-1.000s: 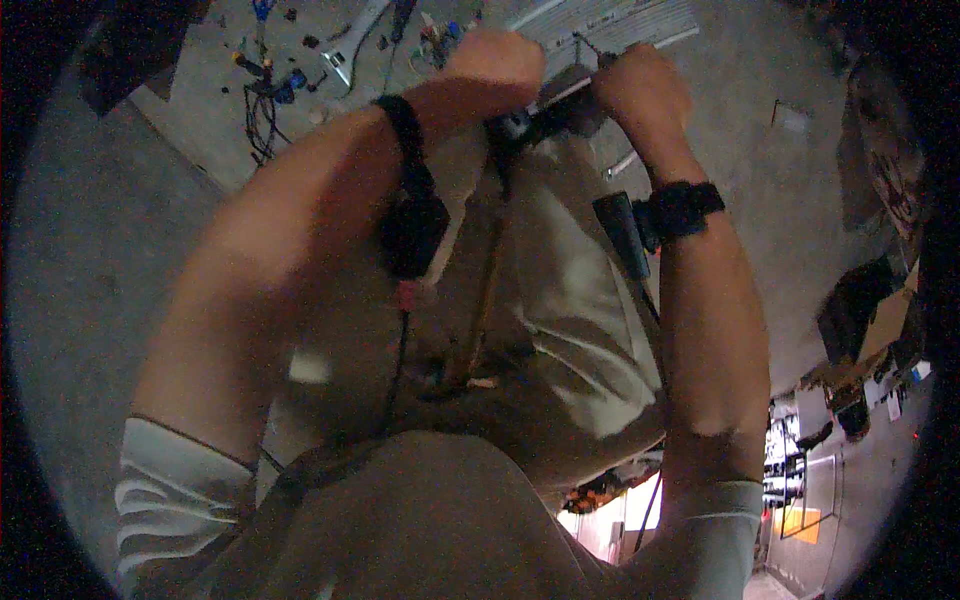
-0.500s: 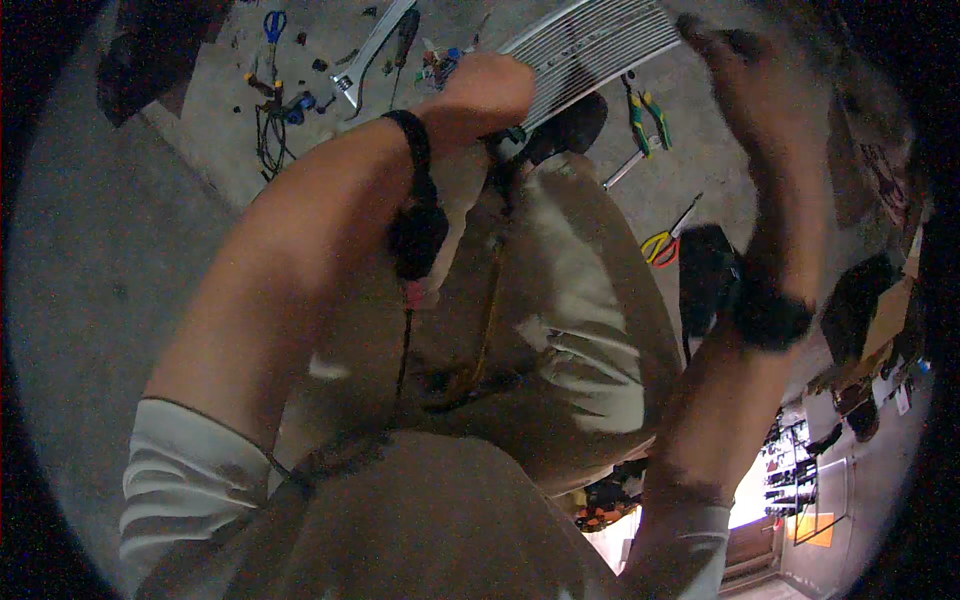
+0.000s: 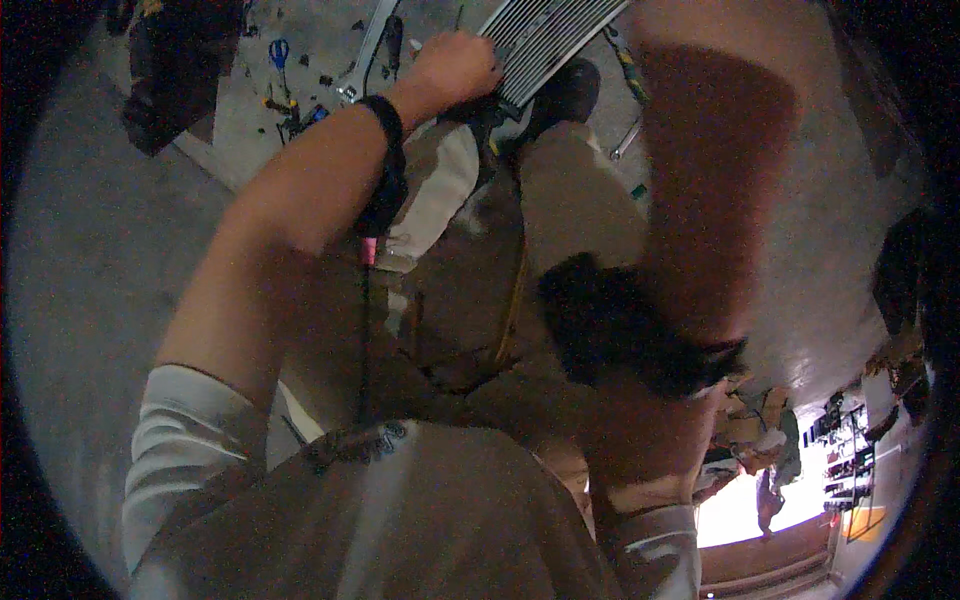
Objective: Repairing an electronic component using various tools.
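My left hand (image 3: 456, 70) is closed on the lower-left part of a slatted silver metal panel (image 3: 550, 40), above my shoes (image 3: 570, 90). My right hand (image 3: 715, 50) is raised close to the camera at the upper right, large and blurred, its fingers cut off or hidden. Green-handled pliers (image 3: 628, 75) and a spanner (image 3: 627, 140) lie on the floor right of the panel. Left of it are an adjustable wrench (image 3: 350, 88), a screwdriver (image 3: 394, 35) and blue-handled scissors (image 3: 279, 55). Dark devices are strapped to both wrists, one with a cable.
My legs (image 3: 560, 180) are on the concrete floor (image 3: 110, 280). A dark bundle (image 3: 165, 90) lies at the upper left, beside small scattered parts (image 3: 295, 120). At the right are dark objects (image 3: 895, 260), piled cardboard (image 3: 760, 410) and a bright opening (image 3: 760, 500).
My right hand left the panel, swung right, then rose close to the camera, its wrist moving leftward over my right leg. My left hand stayed on the panel, which shows more than at first.
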Tool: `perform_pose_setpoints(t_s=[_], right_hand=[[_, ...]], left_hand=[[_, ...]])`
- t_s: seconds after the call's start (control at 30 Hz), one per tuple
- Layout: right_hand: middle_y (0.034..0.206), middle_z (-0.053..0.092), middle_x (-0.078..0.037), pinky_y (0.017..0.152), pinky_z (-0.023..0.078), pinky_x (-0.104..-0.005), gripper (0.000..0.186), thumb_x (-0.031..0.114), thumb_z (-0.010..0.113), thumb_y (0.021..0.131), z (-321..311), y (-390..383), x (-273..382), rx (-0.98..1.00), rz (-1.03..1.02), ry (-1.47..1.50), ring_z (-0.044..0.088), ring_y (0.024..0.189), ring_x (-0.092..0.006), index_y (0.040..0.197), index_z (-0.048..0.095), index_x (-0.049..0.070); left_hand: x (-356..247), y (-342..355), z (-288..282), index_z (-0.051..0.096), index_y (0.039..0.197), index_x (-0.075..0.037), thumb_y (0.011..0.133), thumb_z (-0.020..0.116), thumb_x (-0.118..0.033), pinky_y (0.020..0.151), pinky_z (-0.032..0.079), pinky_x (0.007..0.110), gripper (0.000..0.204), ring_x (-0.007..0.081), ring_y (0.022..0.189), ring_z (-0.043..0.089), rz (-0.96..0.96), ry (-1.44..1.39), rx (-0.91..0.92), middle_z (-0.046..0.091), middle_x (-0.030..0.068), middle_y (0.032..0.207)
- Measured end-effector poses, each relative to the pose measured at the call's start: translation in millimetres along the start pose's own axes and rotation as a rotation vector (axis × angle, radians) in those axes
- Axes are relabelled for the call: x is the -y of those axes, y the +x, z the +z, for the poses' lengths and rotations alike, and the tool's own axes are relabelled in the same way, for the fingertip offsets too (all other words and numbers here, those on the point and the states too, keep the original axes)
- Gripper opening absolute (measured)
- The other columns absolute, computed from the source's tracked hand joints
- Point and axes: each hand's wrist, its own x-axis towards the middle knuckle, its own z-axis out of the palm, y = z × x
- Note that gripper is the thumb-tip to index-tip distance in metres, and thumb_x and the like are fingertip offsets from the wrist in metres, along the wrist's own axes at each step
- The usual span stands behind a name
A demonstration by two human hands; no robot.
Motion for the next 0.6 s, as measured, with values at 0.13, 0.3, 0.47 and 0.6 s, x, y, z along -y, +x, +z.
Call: perform_pose_setpoints(t_s=[0.13,0.3,0.47,0.6], right_hand=[[0.086,0.071,-0.014,0.071,0.055,-0.0374,0.031,0.031,0.067,0.089,43,-16,-10,0.106,-0.228,0.033,0.070,0.080,-0.0241,0.098,0.073,0.002],[0.086,0.072,-0.015,0.066,0.058,-0.0378,0.023,0.023,0.066,0.085,95,-47,9,0.190,-0.485,0.055,0.072,0.079,-0.0260,0.096,0.073,0.005],[0.086,0.073,-0.018,0.066,0.060,-0.0411,0.023,0.024,0.064,0.088,117,-67,10,0.305,-0.515,0.101,0.074,0.081,-0.0317,0.094,0.074,0.004],[0.090,0.073,-0.019,0.071,0.059,-0.0423,0.026,0.026,0.064,0.089,116,-72,-1,0.348,-0.513,0.103,0.073,0.084,-0.0335,0.097,0.074,0.003]], left_hand=[[-5,-2,-6,0.076,0.100,-0.004,0.088,0.064,-0.039,0.085,0.058,0.050,0.039,0.0434,0.091,0.072,-0.088,0.009,0.039,0.074,0.0218,0.097],[-8,-1,-17,0.076,0.103,-0.004,0.089,0.064,-0.046,0.087,0.058,0.050,0.045,0.0431,0.090,0.072,-0.158,0.061,0.044,0.074,0.0218,0.095],[6,5,-11,0.076,0.105,-0.006,0.089,0.065,-0.051,0.086,0.058,0.051,0.049,0.0416,0.089,0.072,-0.065,0.091,-0.001,0.074,0.0213,0.091],[12,8,-8,0.075,0.106,-0.004,0.089,0.065,-0.050,0.084,0.058,0.052,0.049,0.0425,0.089,0.071,-0.094,0.128,0.092,0.074,0.0228,0.093]])
